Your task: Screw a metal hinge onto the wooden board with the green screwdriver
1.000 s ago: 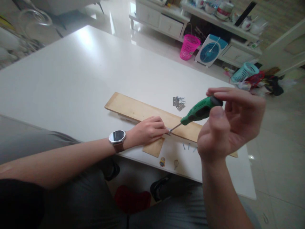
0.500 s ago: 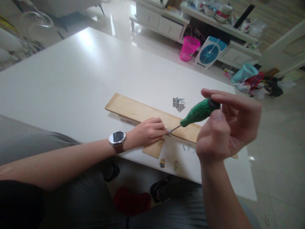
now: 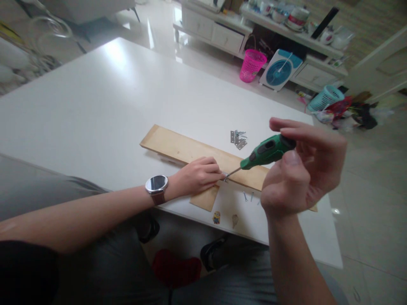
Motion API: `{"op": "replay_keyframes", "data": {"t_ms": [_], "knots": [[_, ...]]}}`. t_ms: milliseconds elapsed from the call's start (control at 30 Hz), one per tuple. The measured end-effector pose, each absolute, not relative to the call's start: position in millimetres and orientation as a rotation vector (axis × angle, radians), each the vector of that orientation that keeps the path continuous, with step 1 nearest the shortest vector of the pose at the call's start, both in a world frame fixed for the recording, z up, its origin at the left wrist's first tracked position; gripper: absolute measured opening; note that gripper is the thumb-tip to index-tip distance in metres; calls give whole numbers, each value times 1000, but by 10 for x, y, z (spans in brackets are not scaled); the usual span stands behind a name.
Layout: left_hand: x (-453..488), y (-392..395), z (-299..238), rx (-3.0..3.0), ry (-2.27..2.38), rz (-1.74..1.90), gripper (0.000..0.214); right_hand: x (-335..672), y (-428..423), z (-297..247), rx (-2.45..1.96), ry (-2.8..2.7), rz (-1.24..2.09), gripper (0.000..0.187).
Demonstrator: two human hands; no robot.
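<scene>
My right hand (image 3: 299,173) holds the end of a green-handled screwdriver (image 3: 265,152) between thumb and fingertips. Its metal tip points down-left to a small metal fitting (image 3: 226,176) at the near edge of a long wooden board (image 3: 178,146). My left hand (image 3: 197,174), with a watch on the wrist, rests on the board, fingers pinched together at that fitting beside the screwdriver tip. A smaller wooden piece (image 3: 206,197) lies just below the hand.
The white table (image 3: 95,106) carries a pile of small hinges and screws (image 3: 238,137) behind the board and loose screws (image 3: 248,195) near its front edge. Two stickers (image 3: 216,217) sit on the table's rim. A pink basket (image 3: 252,63) and fan (image 3: 277,70) stand on the floor beyond.
My right fingers have shifted around the screwdriver handle, which has rolled and dropped slightly. The left hand and the board have stayed put.
</scene>
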State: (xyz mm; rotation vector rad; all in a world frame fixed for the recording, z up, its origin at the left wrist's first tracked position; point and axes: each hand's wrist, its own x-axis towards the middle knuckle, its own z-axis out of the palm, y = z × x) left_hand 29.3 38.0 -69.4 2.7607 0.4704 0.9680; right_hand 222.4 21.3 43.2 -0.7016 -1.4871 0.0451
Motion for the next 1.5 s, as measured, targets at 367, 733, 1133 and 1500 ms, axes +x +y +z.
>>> {"op": "replay_keyframes", "data": {"t_ms": [367,733,1133,1500], "knots": [[296,368,-685,2769,499,949,16,2252,243,464,-785,-1408,-215,19],[303,373,-682,2754,478,992,15,2237,284,393,-635,-1470,-173,27],[295,368,-653,2765,489,940,17,2228,187,381,-698,-1576,-27,28],[297,367,-674,2764,512,945,18,2249,192,394,-654,-1537,48,33]]}}
